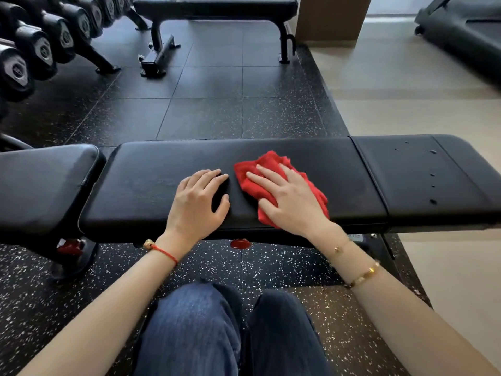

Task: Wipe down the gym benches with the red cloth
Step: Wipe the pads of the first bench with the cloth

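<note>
Head view: right hand (291,198) is lying flat on the crumpled red terry cloth (267,169), fingers straight and spread, pressing it onto the long black padded vinyl bench (151,169). Cloth is sitting under the palm and fingers, red edges sticking out past the fingertips and on both sides, right of the middle pad's centre, reaching toward its near edge. Left hand (199,198) is resting bare on the same pad just beside the cloth, not touching it, fingers loosely bent, holding nothing. Droplets are showing on the bench's right end section (423,169). Second black bench (217,6) is standing well beyond, dumbbell rack (40,47) at far left.
</note>
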A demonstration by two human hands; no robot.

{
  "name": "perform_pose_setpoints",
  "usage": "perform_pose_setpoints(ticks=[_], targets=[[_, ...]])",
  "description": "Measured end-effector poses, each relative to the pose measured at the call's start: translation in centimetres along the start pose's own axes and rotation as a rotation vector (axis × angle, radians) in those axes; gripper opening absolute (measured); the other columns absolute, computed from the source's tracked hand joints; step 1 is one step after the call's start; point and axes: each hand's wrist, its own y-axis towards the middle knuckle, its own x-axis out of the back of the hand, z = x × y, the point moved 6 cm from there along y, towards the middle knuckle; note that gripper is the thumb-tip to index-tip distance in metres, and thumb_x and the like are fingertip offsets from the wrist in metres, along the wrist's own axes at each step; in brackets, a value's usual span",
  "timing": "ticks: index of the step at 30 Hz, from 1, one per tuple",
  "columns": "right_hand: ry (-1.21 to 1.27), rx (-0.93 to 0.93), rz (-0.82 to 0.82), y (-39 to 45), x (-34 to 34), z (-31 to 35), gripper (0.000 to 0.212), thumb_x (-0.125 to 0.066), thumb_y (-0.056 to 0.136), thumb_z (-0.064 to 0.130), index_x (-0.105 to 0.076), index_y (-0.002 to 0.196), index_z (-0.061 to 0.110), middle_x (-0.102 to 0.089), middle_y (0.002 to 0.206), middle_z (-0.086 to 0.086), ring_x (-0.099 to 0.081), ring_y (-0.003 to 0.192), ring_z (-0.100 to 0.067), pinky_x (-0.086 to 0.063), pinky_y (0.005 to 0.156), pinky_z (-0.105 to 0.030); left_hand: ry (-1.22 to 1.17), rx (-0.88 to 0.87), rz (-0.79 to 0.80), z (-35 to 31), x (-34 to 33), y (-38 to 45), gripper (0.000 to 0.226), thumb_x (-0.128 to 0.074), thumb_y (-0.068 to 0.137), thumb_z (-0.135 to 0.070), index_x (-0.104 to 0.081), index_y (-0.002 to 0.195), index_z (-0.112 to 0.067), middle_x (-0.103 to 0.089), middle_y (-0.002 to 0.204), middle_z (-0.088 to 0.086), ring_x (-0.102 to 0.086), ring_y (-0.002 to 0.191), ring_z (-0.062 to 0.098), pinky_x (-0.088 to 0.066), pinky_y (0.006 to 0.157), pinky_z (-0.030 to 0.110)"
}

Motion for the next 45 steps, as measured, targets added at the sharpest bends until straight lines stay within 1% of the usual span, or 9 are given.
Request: perform_pose_setpoints(ticks=[3, 9, 15, 18, 26, 34, 38, 41, 45], targets=[[-0.014, -0.013, -0.04, -1.2, 1.2, -3.2, 0.057, -0.049, 0.091, 0.04, -0.037, 0.146, 0.042, -0.031, 0.157, 0.015, -0.027, 0.144, -0.023, -0.011, 0.122, -0.039, -0.007, 0.003, 0.006, 0.0, 0.0, 0.0, 0.048, -0.044, 0.09, -0.038, -0.064, 0.129, -0.017, -0.061, 0.137, 0.0, -0.053, 0.13, 0.023, -0.039, 0.111, 0.042], [-0.067, -0.322, -0.064, 1.3, 2.9, -9.5, 0.053, -0.045, 0.095, 0.043, -0.036, 0.147, 0.041, -0.029, 0.158, 0.013, -0.029, 0.141, -0.032, -0.014, 0.12, -0.042, -0.013, 0.018, 0.016, -0.1, 0.3, 0.2, 0.045, -0.05, 0.089, -0.034, -0.063, 0.129, -0.018, -0.061, 0.137, -0.001, -0.052, 0.131, 0.022, -0.038, 0.11, 0.041], [-0.021, -0.084, -0.027, 0.0, 1.0, -4.2, 0.055, -0.048, 0.092, 0.042, -0.036, 0.146, 0.043, -0.03, 0.158, 0.015, -0.027, 0.143, -0.028, -0.011, 0.121, -0.039, -0.018, 0.034, 0.001, -0.4, 0.6, -0.2, 0.043, -0.052, 0.089, -0.031, -0.064, 0.127, -0.017, -0.063, 0.134, 0.0, -0.053, 0.129, 0.022, -0.04, 0.109, 0.043], [-0.03, -0.004, -0.012, -1.9, 1.2, -4.4, 0.057, -0.046, 0.092, 0.043, -0.033, 0.147, 0.045, -0.028, 0.157, 0.019, -0.026, 0.145, -0.021, -0.012, 0.122, -0.039, -0.022, 0.038, 0.003, -0.7, 0.7, -0.1, 0.043, -0.052, 0.089, -0.031, -0.064, 0.128, -0.017, -0.063, 0.134, 0.001, -0.054, 0.129, 0.023, -0.04, 0.109, 0.044], [0.003, -0.222, -0.093, -3.1, 3.1, -9.3, 0.051, -0.048, 0.093, 0.036, -0.042, 0.143, 0.04, -0.035, 0.155, 0.016, -0.03, 0.141, -0.026, -0.016, 0.12, -0.041, 0.018, 0.054, 0.058, -1.7, 0.8, -0.3, 0.039, -0.059, 0.094, -0.022, -0.06, 0.131, -0.012, -0.059, 0.138, 0.005, -0.049, 0.133, 0.026, -0.038, 0.111, 0.045], [0.106, -0.244, -0.159, -5.2, 4.1, -7.9, 0.04, -0.046, 0.095, 0.021, -0.05, 0.134, 0.024, -0.053, 0.141, 0.005, -0.046, 0.122, -0.032, -0.032, 0.107, -0.042, -0.176, -0.06, -0.088, -10.0, 1.0, 2.7, 0.033, -0.063, 0.088, -0.016, -0.066, 0.121, -0.013, -0.064, 0.127, 0.003, -0.056, 0.122, 0.025, -0.04, 0.105, 0.04], [0.216, -0.332, -0.353, -8.4, 7.7, -11.0, 0.039, -0.049, 0.092, 0.016, -0.055, 0.13, 0.022, -0.061, 0.131, 0.001, -0.055, 0.116, -0.033, -0.04, 0.103, -0.046, -0.205, -0.138, -0.025, -14.1, -1.0, 5.0, 0.033, -0.059, 0.089, -0.015, -0.066, 0.121, -0.012, -0.064, 0.128, 0.003, -0.055, 0.123, 0.025, -0.037, 0.105, 0.04], [0.01, -0.406, -0.469, -10.9, 10.0, -13.8, 0.039, -0.05, 0.092, 0.017, -0.054, 0.131, 0.022, -0.06, 0.132, 0.003, -0.05, 0.117, -0.033, -0.036, 0.103, -0.044, -0.215, -0.179, 0.051, -17.0, -3.3, 5.7, 0.035, -0.055, 0.093, -0.02, -0.063, 0.127, -0.014, -0.061, 0.134, 0.002, -0.051, 0.128, 0.023, -0.032, 0.109, 0.038], [-0.058, -0.458, -0.288, -11.8, 7.8, -16.0, 0.046, -0.051, 0.094, 0.024, -0.048, 0.139, 0.027, -0.049, 0.145, 0.011, -0.041, 0.128, -0.031, -0.029, 0.11, -0.043, -0.206, -0.219, 0.125, -20.0, -5.9, 6.1, 0.041, -0.05, 0.097, -0.027, -0.058, 0.135, -0.015, -0.056, 0.141, 0.001, -0.045, 0.133, 0.022, -0.028, 0.114, 0.038]])
